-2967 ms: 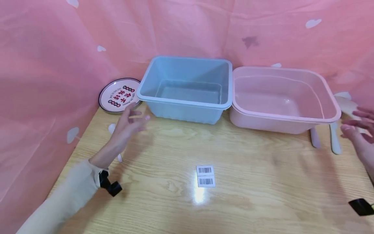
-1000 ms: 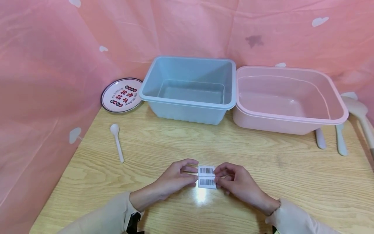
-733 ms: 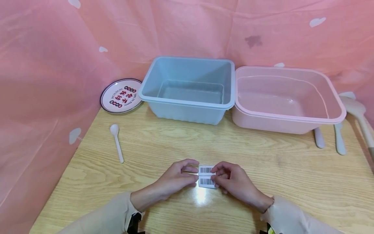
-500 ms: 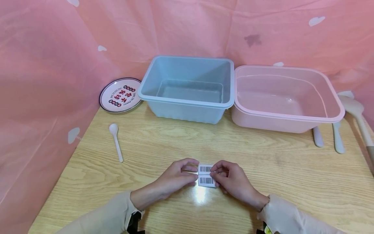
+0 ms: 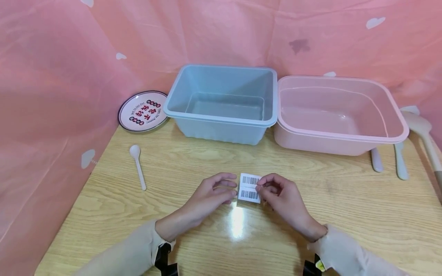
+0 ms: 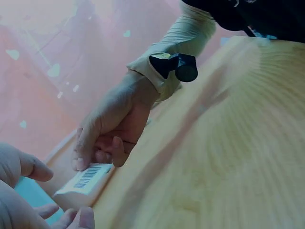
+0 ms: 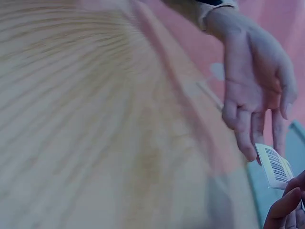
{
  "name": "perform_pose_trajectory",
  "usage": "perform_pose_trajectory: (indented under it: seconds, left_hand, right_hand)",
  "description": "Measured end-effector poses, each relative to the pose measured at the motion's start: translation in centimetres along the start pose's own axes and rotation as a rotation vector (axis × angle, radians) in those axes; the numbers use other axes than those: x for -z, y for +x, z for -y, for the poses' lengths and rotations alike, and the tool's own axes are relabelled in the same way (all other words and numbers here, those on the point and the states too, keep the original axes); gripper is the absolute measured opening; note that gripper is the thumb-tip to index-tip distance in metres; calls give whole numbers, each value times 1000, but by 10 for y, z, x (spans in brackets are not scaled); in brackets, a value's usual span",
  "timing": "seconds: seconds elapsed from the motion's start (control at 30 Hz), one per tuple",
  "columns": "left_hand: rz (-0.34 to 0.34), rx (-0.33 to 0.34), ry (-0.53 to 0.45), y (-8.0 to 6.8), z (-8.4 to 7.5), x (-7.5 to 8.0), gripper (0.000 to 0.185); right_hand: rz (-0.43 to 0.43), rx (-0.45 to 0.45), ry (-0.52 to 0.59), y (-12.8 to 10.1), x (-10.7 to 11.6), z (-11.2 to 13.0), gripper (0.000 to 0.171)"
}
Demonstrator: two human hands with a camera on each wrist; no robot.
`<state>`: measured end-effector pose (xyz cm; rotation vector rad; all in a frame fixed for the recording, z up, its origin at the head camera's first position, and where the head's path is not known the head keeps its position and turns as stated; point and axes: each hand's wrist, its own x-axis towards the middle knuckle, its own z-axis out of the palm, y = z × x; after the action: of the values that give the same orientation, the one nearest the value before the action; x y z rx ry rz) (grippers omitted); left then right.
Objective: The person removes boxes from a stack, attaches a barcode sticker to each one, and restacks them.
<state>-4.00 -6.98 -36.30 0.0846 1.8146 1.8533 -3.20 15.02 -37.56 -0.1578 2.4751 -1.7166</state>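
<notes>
Two barcodes sit on one small white label [image 5: 250,188], which is held just above the table [image 5: 310,214] near the middle of its front half, tilted so the printed face points up toward the head camera; that tilt probably serves reading or peeling. The right hand [image 5: 281,195] pinches the label's right edge between thumb and curled fingers, which carries its weight. The left hand [image 5: 210,195] lies at the label's left edge with fingers loosely bent; the right wrist view shows its fingertips [image 7: 248,152] just beside the label [image 7: 276,167], and whether they touch or clamp it cannot be told. A white spoon [image 5: 137,165] lies near the table's left edge, well apart from both hands. A blue tub [image 5: 221,119] and a pink tub [image 5: 338,134] stand side by side along the rear edge, rims touching or nearly so, openings up. A printed plate [image 5: 141,111] leans in the rear left corner. More utensils [image 5: 400,165] lie by the right edge, partly behind the pink tub.
</notes>
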Motion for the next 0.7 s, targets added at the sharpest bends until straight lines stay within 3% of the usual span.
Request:
perform_pose_trajectory:
  seconds: [0.27, 0.5, 0.63, 0.7]
  left_hand:
    - [14, -98, -15, 9, -9, -10, 31]
    - [-57, -163, -10, 9, -10, -15, 18]
    - [-78, -181, -5, 10, -11, -16, 16]
    - [-96, -181, 3, 10, -12, -16, 16]
  right_hand:
    - [-48, -1, 62, -1, 6, 17, 10]
    - [-41, 17, 97, -3, 6, 20, 11]
    - [-57, 76, 1, -5, 9, 20, 15]
    - [-98, 165, -71, -6, 11, 22, 20]
